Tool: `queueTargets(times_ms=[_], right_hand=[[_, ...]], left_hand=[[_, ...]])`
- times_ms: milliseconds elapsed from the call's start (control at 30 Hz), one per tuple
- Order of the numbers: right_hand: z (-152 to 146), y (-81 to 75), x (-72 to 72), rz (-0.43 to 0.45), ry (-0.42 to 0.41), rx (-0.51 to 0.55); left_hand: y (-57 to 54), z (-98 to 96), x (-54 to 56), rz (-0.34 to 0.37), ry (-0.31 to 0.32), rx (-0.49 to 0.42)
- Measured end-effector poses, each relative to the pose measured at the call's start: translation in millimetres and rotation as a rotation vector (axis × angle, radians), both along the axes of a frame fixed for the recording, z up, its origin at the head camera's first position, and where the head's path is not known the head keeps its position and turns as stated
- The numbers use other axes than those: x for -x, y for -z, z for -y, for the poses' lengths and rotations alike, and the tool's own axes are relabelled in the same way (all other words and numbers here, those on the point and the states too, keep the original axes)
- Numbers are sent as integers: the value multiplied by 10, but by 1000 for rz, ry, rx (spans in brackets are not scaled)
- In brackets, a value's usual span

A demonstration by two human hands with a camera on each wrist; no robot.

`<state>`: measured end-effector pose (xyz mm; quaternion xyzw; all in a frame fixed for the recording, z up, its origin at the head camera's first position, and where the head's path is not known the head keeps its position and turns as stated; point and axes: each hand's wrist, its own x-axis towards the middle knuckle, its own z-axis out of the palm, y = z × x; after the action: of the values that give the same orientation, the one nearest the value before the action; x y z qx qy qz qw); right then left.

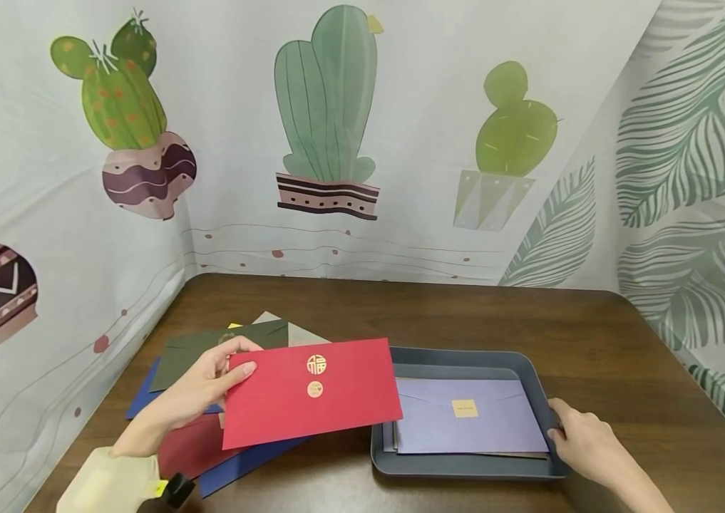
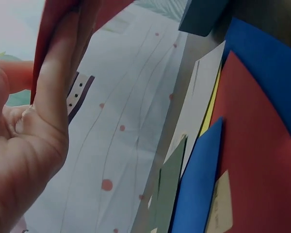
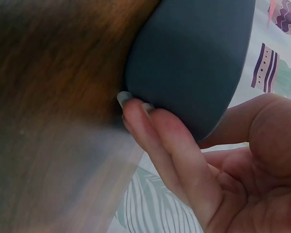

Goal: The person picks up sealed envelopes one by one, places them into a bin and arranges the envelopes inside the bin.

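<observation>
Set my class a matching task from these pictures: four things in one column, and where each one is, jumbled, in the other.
Things
1. bright red envelope
2. lilac envelope
3. dark green envelope
4. right hand

Places
A. lying inside the grey tray
B. at the tray's right end, touching it
C. held up by the left hand
D. lying outside the tray, to its left

Pairs: 1-C, 2-A, 3-D, 4-B

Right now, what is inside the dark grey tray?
A lavender paper envelope with a gold sticker covers flat items showing only edges. Their faces are hidden; a red envelope hides the tray's far-left corner.
</observation>
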<state>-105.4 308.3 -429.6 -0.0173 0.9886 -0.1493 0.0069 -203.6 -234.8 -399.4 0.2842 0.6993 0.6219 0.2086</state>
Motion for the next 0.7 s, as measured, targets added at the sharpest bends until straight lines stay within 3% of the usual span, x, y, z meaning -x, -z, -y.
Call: queueTargets(times_ms=[367,700], right_hand=[[-1,-1,-4,9,0,5],[-3,-7,4,16,-4,5]], left_hand=[[96,-203,52,25,6,-11],[155,-484,64,130,75,-68]])
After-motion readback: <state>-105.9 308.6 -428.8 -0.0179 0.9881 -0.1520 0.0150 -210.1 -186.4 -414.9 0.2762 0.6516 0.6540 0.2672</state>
